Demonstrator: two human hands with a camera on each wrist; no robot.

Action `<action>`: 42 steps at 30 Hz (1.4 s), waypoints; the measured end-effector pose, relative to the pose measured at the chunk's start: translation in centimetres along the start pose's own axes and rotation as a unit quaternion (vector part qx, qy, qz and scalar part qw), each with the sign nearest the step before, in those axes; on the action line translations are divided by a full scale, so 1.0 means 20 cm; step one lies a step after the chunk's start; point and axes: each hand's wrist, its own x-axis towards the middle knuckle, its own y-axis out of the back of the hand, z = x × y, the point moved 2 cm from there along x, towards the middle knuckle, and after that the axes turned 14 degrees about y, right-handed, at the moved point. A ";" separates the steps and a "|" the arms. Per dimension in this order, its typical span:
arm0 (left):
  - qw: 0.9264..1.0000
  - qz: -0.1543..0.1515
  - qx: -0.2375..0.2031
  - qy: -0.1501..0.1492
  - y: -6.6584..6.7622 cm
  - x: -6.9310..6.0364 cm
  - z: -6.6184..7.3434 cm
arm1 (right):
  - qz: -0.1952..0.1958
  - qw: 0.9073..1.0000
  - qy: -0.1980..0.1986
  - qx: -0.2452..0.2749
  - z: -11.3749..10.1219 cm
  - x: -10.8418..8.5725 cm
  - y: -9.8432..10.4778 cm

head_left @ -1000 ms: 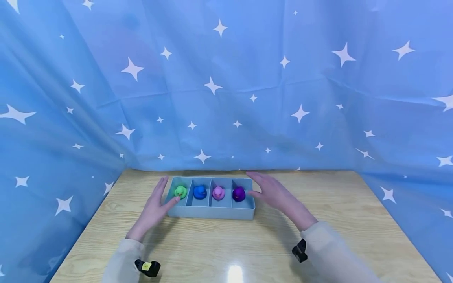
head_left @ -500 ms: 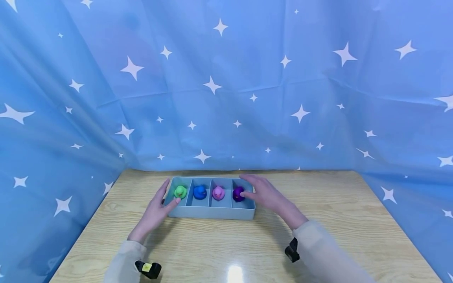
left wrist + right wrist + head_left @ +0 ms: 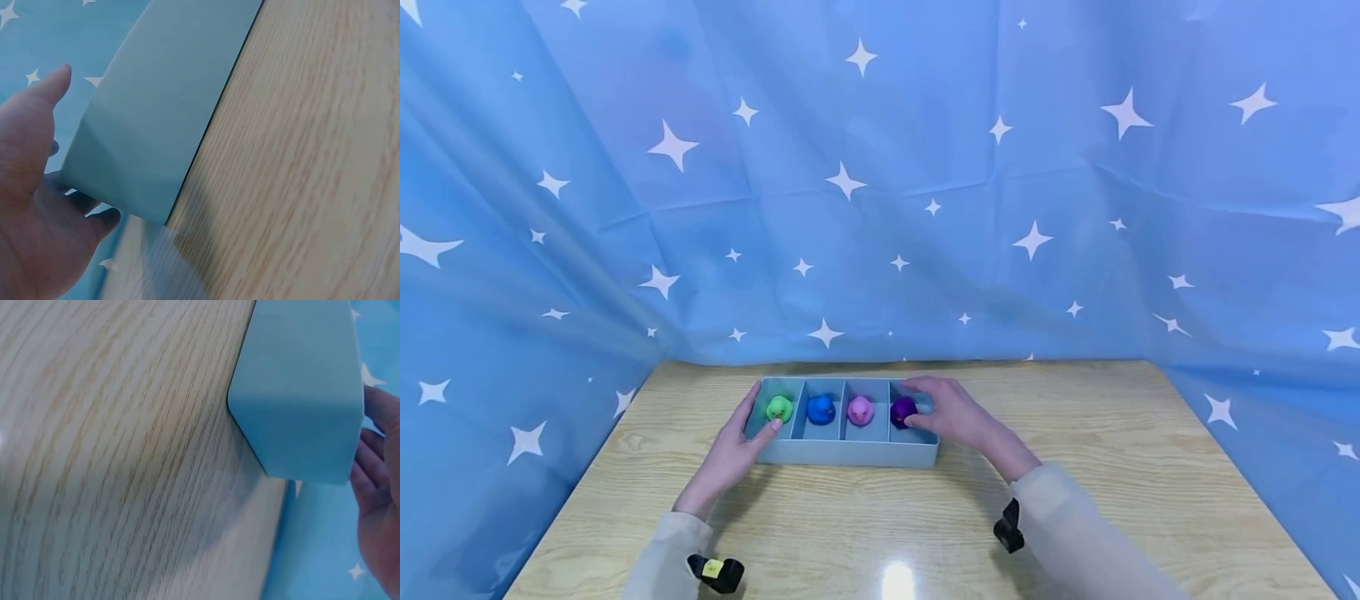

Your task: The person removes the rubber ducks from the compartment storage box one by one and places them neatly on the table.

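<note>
A pale blue tray (image 3: 850,453) with four compartments holds a green duck (image 3: 777,407), a blue duck (image 3: 821,409), a pink duck (image 3: 861,411) and a purple duck (image 3: 902,409), one in each from left to right. My left hand (image 3: 727,457) is at the tray's left end, thumb over the green duck's compartment; in the left wrist view its lower fingers meet the tray's end (image 3: 150,112). My right hand (image 3: 961,418) reaches over the right compartment, its thumb overlapping the purple duck. The right wrist view shows that hand (image 3: 382,494) with spread fingers beside the tray (image 3: 300,406).
The tray stands near the back of a wooden table (image 3: 850,525). A blue cloth with white stars (image 3: 880,183) hangs behind and at both sides. Black wrist cameras (image 3: 718,573) sit at the two sleeves.
My right hand has moved left and a little down, from the tray's right end to the purple duck. My left hand has barely moved, and the ducks keep their compartments.
</note>
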 end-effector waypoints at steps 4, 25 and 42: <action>1.000 -0.001 -0.007 0.005 -0.01 0.00 -0.01 | -0.002 1.000 -0.001 0.000 0.01 0.01 -0.01; 0.999 -0.008 -0.022 0.038 -0.04 0.02 -0.06 | -0.017 0.999 -0.026 -0.023 0.03 0.06 -0.04; 0.998 -0.018 -0.040 0.046 -0.05 0.05 -0.09 | -0.064 0.995 -0.004 -0.073 0.05 0.09 -0.06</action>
